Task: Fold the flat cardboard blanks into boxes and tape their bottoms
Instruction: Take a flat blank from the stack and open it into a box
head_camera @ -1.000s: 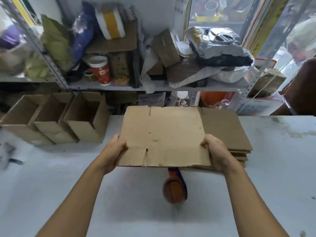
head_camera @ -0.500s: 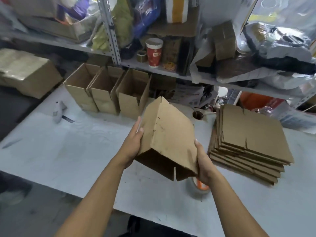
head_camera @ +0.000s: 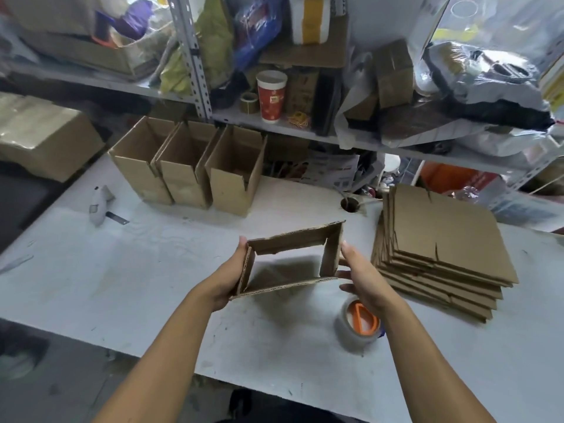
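I hold a brown cardboard blank [head_camera: 300, 241] opened into a rectangular tube above the white table [head_camera: 152, 270]; I look straight down through it. My left hand [head_camera: 235, 271] grips its left wall. My right hand [head_camera: 358, 274] presses its right wall, fingers spread under the near corner. A stack of flat blanks [head_camera: 442, 239] lies to the right. A roll of clear tape [head_camera: 358, 325] with an orange core lies on the table just below my right wrist. Three folded boxes [head_camera: 189, 166] stand open-topped in a row at the back left.
A white box cutter [head_camera: 99, 206] lies at the left of the table. A round cable hole [head_camera: 351, 204] is behind the held box. Cluttered metal shelves [head_camera: 274, 123] rise behind the table, with a red cup [head_camera: 271, 96]. A large wrapped carton [head_camera: 42, 138] sits far left.
The flat blank lifted off the stack has been squared open into a tube and turned end-on toward me. My view has swung left and down; the tape roll now lies under my right wrist.
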